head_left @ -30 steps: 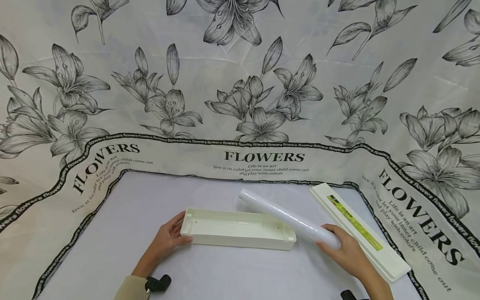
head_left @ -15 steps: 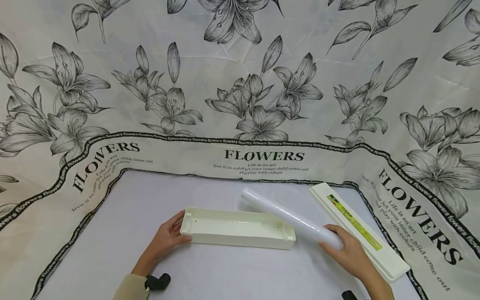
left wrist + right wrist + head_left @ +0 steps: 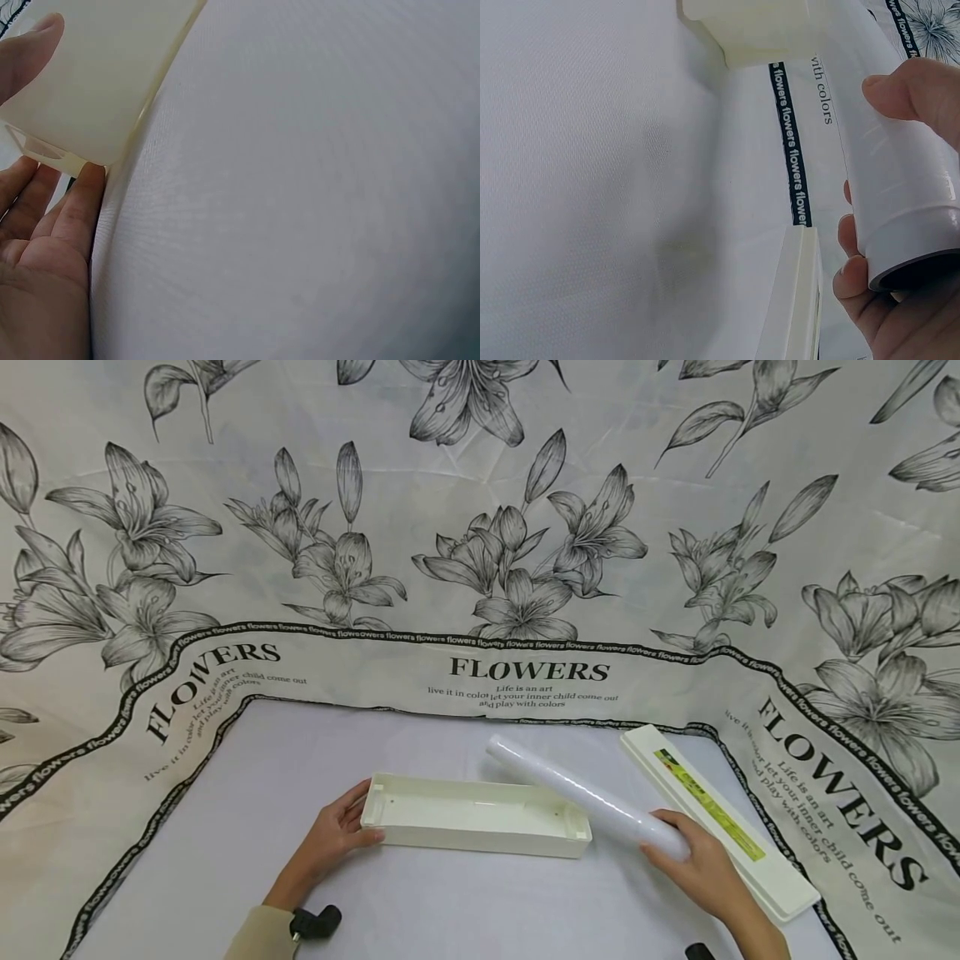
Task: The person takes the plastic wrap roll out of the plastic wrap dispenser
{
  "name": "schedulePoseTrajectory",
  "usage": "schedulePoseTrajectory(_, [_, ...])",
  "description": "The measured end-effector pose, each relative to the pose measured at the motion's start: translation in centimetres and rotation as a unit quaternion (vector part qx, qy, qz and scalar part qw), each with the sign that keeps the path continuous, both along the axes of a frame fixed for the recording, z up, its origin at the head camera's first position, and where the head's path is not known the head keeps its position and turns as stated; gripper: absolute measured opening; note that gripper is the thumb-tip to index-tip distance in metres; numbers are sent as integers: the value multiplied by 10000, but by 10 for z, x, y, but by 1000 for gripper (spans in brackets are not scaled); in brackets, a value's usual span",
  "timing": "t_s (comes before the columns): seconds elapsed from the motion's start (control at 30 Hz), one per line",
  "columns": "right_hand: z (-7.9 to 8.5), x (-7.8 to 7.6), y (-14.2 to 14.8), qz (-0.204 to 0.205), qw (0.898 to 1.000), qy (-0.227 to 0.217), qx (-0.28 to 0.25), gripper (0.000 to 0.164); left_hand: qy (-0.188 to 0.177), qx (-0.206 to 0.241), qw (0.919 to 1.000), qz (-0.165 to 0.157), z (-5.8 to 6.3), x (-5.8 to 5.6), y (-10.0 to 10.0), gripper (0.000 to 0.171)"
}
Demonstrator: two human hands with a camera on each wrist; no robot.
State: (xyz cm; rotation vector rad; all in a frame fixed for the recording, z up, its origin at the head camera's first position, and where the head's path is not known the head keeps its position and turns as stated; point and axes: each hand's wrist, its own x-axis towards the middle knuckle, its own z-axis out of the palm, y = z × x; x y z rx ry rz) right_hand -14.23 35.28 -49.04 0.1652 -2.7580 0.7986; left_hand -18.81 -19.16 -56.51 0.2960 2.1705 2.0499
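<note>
A long, shallow cream plastic box (image 3: 472, 839) lies with its hollow side up on the table. At its left end, my left hand (image 3: 335, 839) holds it, thumb on the front wall and fingers around the end; the left wrist view shows the thumb on the box wall (image 3: 112, 75). My right hand (image 3: 693, 864) grips the near end of a roll of clear plastic film (image 3: 585, 793). That roll slants up to the left and overlaps the box's back right corner in the head view. In the right wrist view, the dark hollow core of the roll (image 3: 904, 180) shows at its near end.
Right of the roll lies a long cream lid (image 3: 780, 885) with a yellow-green label (image 3: 708, 806), tilted across the cloth's right border. A white cloth (image 3: 465, 902) covers the table. Behind it rises a flower-printed fabric (image 3: 420, 527).
My right hand and the film roll have shifted very slightly to the right. The left hand and the box stay in nearly the same place.
</note>
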Motion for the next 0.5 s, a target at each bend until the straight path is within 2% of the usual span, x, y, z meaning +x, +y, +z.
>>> schedulePoseTrajectory(0.17, [2,2,0,-36,9998,-173,3,56,9,-10,10000,-21,-2,-1,-1,103])
schedulePoseTrajectory(0.5, [3,4,2,-93,9999,-34,32,54,60,-37,10000,-54,-2,0,-2,101])
